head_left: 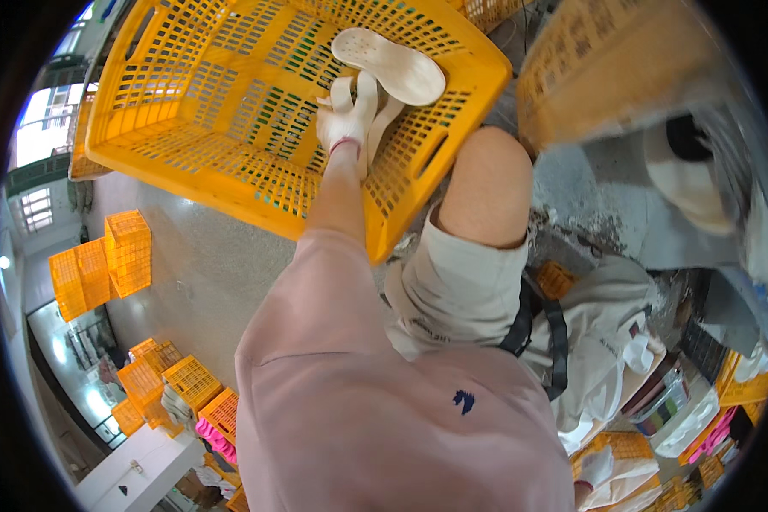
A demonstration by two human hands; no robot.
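Observation:
My left hand (341,128), in a white glove with a red cuff edge, reaches down inside a large yellow slotted crate (230,183). Its fingers are bent around a cream strap-like piece (366,101). Just beyond the fingers a white shoe sole (397,68), with small holes at one end, lies against the crate's right side. Another cream strip (384,128) stands beside the hand. Far to the lower right, my right hand (596,466), also gloved in white, is over a yellow crate with white material (627,478). Its fingers are too small and unclear to read.
A blurred yellow crate (606,68) and a grey machine (602,188) stand right of my bare knee (489,188). Stacked orange crates (128,256) are on the floor at left, more (192,380) at lower left. A clear bin (664,401) is at lower right.

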